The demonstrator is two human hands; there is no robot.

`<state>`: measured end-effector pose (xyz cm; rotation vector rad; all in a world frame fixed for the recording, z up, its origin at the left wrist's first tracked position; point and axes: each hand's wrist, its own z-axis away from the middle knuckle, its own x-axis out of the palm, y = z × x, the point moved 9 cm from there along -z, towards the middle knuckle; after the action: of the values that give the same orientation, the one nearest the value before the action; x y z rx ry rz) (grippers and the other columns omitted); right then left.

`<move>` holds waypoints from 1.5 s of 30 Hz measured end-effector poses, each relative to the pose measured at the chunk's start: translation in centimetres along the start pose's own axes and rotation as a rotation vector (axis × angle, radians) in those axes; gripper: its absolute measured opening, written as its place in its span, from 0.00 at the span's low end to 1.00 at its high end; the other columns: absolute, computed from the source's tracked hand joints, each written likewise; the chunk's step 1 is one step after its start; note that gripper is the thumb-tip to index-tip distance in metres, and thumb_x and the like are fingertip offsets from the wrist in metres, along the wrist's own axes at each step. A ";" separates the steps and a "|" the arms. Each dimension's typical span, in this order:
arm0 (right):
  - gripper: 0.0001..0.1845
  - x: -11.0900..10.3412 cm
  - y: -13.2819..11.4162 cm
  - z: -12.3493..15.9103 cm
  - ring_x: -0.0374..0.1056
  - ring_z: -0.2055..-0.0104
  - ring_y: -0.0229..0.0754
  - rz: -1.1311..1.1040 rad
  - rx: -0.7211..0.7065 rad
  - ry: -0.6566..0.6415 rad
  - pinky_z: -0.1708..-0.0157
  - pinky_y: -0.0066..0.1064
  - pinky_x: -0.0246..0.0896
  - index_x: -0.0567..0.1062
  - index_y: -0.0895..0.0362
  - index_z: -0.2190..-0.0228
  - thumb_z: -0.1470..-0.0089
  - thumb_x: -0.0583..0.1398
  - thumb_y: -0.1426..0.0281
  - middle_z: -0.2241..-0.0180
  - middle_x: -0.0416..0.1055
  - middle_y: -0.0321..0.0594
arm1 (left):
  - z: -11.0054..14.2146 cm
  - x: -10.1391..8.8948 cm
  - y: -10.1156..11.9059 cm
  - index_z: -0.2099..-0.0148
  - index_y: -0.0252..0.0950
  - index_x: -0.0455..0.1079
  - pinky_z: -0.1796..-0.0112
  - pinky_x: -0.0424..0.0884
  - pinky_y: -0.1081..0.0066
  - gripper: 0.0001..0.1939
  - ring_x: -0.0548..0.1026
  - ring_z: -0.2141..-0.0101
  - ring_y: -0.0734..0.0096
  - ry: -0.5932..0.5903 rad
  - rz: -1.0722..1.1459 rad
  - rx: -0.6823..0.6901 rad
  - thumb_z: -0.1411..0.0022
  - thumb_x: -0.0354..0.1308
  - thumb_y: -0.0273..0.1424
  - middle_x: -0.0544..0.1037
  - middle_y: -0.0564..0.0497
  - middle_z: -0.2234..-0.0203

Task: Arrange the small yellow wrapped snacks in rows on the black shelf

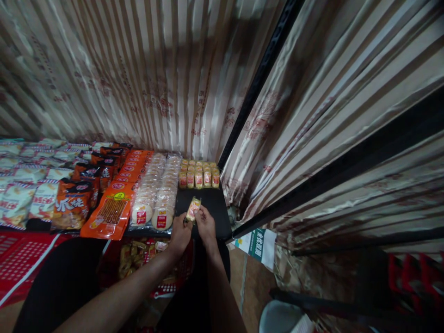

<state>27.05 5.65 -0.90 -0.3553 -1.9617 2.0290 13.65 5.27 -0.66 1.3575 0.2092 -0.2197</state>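
Observation:
Between my two hands is a small gold-wrapped snack pack, tilted, above the black shelf. My right hand pinches it from the right side. My left hand is closed at its lower left corner. Just beyond stand rows of similar gold snack packs at the shelf's back right corner. Left of my hands lie two rows of clear-wrapped round crackers with red labels. Under my forearms, a red basket holds more gold packs.
Orange flat snack bags, orange-and-black bags and white chip bags fill the shelf leftward. A striped curtain hangs behind. Black metal posts frame the right corner. A pale bin stands on the floor at lower right.

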 end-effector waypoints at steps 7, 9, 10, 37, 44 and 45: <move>0.23 1.0 0.4 -2.3 0.73 0.64 0.42 0.183 -0.034 -0.024 0.62 0.32 0.68 0.71 0.58 0.55 0.51 0.56 0.61 0.65 0.76 0.41 | -0.8 0.2 0.8 0.45 0.32 0.61 0.51 0.66 0.64 0.26 0.71 0.55 0.65 0.083 -0.063 0.056 0.49 0.51 0.22 0.69 0.40 0.51; 0.22 1.4 0.3 -2.9 0.72 0.64 0.41 0.217 -0.054 -0.029 0.61 0.33 0.68 0.71 0.57 0.55 0.50 0.56 0.61 0.65 0.76 0.40 | -1.2 0.5 0.6 0.43 0.32 0.58 0.53 0.68 0.64 0.28 0.72 0.58 0.67 0.075 0.002 0.044 0.49 0.50 0.21 0.66 0.39 0.49; 0.21 1.6 0.2 -3.2 0.72 0.64 0.41 0.230 -0.064 -0.034 0.61 0.33 0.68 0.71 0.57 0.55 0.50 0.55 0.62 0.65 0.76 0.40 | -1.4 0.6 0.6 0.43 0.32 0.57 0.53 0.69 0.65 0.29 0.73 0.59 0.68 0.071 0.031 0.043 0.49 0.50 0.20 0.66 0.39 0.48; 0.20 2.1 -2.6 -8.2 0.69 0.64 0.40 0.470 -0.196 0.111 0.61 0.32 0.65 0.73 0.59 0.55 0.51 0.57 0.67 0.61 0.70 0.44 | -7.5 1.2 3.8 0.51 0.29 0.69 0.49 0.64 0.63 0.19 0.71 0.53 0.61 0.158 -0.037 0.090 0.44 0.48 0.25 0.75 0.39 0.56; 0.21 2.6 -2.3 -8.6 0.66 0.68 0.38 0.479 -0.240 0.114 0.62 0.30 0.65 0.72 0.59 0.53 0.49 0.56 0.65 0.61 0.67 0.45 | -8.0 1.1 4.1 0.51 0.27 0.69 0.48 0.63 0.63 0.19 0.69 0.53 0.60 0.173 -0.069 0.108 0.42 0.46 0.29 0.74 0.37 0.56; 0.21 2.7 -2.2 -8.7 0.66 0.68 0.38 0.478 -0.242 0.117 0.62 0.30 0.65 0.72 0.58 0.53 0.48 0.56 0.65 0.61 0.67 0.44 | -8.1 1.2 4.2 0.52 0.28 0.70 0.48 0.63 0.63 0.19 0.69 0.53 0.60 0.164 -0.056 0.116 0.42 0.46 0.29 0.74 0.38 0.56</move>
<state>27.94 14.76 1.00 -1.0626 -2.2074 1.9642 15.75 13.98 1.34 1.4869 0.3771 -0.1697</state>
